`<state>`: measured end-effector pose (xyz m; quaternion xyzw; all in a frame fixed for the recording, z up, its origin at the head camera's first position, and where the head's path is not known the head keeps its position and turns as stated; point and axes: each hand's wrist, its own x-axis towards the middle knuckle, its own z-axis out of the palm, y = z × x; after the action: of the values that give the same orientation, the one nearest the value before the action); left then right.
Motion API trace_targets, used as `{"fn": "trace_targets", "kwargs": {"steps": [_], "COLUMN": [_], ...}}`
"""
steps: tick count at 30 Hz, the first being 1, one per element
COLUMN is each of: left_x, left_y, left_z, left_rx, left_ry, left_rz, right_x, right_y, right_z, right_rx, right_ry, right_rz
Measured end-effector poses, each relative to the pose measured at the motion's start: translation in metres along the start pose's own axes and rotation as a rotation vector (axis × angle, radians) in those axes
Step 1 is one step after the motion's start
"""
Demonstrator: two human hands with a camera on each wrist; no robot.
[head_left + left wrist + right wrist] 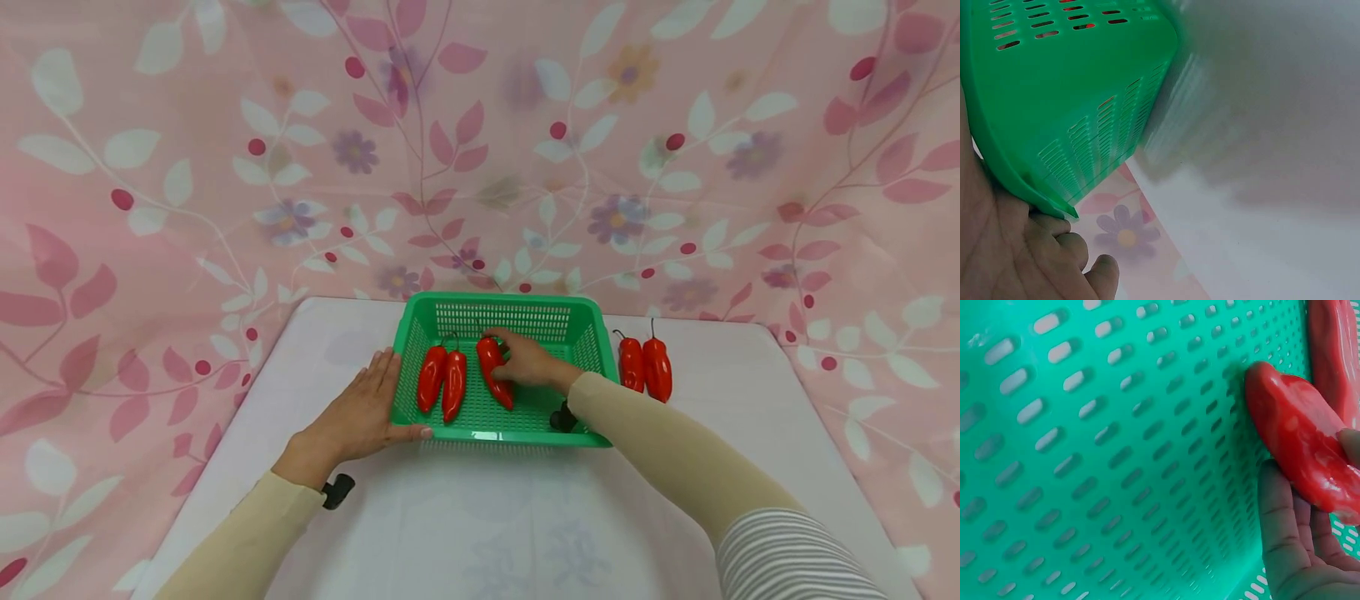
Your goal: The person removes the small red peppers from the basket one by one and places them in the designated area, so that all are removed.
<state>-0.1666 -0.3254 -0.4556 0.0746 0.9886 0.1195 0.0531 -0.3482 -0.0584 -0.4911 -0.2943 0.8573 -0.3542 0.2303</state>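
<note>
A green plastic basket with slotted walls stands on the white-covered table. Inside it my right hand grips a red chili pepper between thumb and fingers; the right wrist view shows this pepper lying close over the slotted floor. Two more red peppers, one beside the other, lie at the basket's left side. My left hand rests on the basket's left rim, fingers extended along it and thumb at the front corner. In the left wrist view, the palm lies against the green rim.
To the right of the basket, two red peppers, one next to the other, lie on the white tablecloth. A pink floral curtain hangs behind the table's back edge.
</note>
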Motion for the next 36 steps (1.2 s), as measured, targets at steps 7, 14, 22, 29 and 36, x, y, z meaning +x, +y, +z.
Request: {"fn": "trace_targets", "kwargs": {"steps": [7, 14, 22, 29, 36], "left_x": [0.001, 0.001, 0.001, 0.000, -0.001], "left_y": [0.000, -0.001, -0.001, -0.001, -0.002], "left_z": [0.000, 0.001, 0.002, 0.001, 0.002], "left_rx": [-0.001, -0.002, -0.010, -0.016, -0.021], "left_ry": [0.003, 0.000, 0.006, 0.004, 0.009], "left_rz": [0.001, 0.002, 0.000, 0.005, 0.007], "right_x": [-0.004, -0.005, -0.012, -0.019, -0.026], "right_y": [-0.003, -0.001, -0.006, -0.012, -0.015], "right_z": [-0.005, -0.010, -0.017, -0.023, -0.031], "right_rx": [0.015, 0.013, 0.072, 0.092, 0.114], "right_ry": [0.059, 0.115, 0.158, 0.229, 0.259], "right_rz": [-0.006, -0.036, -0.046, -0.034, -0.045]}}
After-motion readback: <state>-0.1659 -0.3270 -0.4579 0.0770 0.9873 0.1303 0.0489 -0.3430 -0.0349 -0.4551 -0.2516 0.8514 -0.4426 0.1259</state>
